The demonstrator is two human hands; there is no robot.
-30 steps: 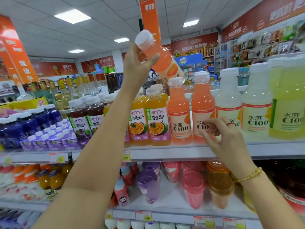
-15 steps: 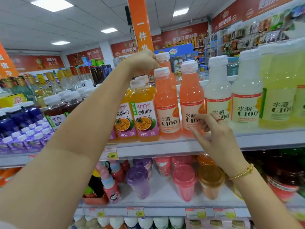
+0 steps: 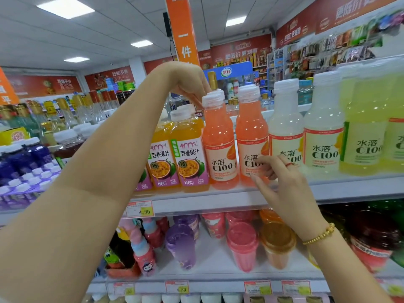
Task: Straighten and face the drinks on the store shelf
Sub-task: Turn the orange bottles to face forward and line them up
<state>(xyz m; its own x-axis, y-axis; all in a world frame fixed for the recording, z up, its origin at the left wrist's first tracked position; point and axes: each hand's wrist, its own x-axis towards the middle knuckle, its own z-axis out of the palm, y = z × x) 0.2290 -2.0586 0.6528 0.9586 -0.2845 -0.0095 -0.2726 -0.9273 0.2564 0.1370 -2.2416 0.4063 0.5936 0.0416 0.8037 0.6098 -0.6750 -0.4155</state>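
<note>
My right hand [image 3: 282, 184] hovers loosely open, fingers half-curled and holding nothing, just in front of the label of a pink C100 bottle [image 3: 251, 136] on the shelf [image 3: 349, 189]. To its left stands a second pink bottle [image 3: 219, 145]. Behind that cap my left hand [image 3: 188, 84] dips fingers-down, its grip hidden.

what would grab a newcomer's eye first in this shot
The left hand reaches over the row, fingers down behind the white cap of a pink-orange plastic C100 bottle on the upper white shelf. The right hand, gold bead bracelet at the wrist, hovers before the label of the matching bottle beside it. Orange passion-fruit juice bottles stand left of them.
</note>
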